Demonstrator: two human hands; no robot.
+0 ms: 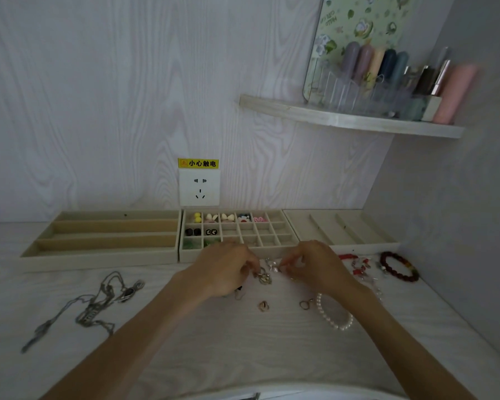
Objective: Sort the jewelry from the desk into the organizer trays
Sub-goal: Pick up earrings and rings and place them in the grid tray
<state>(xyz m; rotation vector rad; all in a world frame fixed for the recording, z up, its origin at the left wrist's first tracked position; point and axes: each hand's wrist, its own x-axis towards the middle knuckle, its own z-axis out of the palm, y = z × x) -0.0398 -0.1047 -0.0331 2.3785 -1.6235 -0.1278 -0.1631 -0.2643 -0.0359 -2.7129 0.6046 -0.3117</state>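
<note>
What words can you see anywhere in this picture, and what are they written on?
"小心触电", beside a warning triangle, on the yellow sticker above the wall socket.
Pale lettering on the flowered board standing on the shelf: blurred, apparently mirrored, unreadable.
Bottles and tubes on the shelf: no readable text.

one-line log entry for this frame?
phase: picking | left hand: pinching small earrings | right hand: pinching small piece | grid tray: partly filled

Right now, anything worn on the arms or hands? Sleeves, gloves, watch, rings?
Nothing visible. The left hand and right hand are bare, with no gloves, and both forearms are uncovered up to the frame edge: no sleeves, watch or wristband. Rings on the fingers are too small to tell.
</note>
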